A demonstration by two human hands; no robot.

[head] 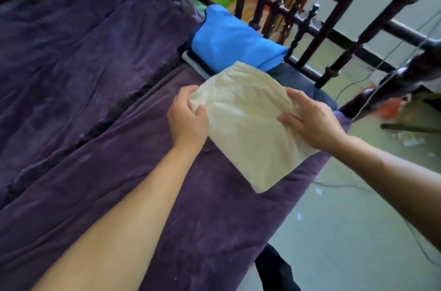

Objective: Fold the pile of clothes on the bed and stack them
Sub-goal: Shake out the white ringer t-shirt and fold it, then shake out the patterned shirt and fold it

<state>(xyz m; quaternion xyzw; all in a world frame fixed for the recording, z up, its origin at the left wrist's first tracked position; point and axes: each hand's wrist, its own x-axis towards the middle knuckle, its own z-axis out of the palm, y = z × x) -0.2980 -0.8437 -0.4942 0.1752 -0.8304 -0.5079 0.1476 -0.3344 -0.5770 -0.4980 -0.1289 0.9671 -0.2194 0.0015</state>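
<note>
The folded cream cloth is over the purple bed edge, just beside the blue-topped stack; the left hand pinches its left edge, thumb on top; the right hand grips its right edge, fingers curled.

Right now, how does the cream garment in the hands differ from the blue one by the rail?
The cream garment is pale and gripped by the left hand and right hand; the blue garment is bright and untouched. The cream garment is nearer, over the purple bed cover; the blue garment sits atop dark clothes beside the bed rail. Both look folded.
</note>
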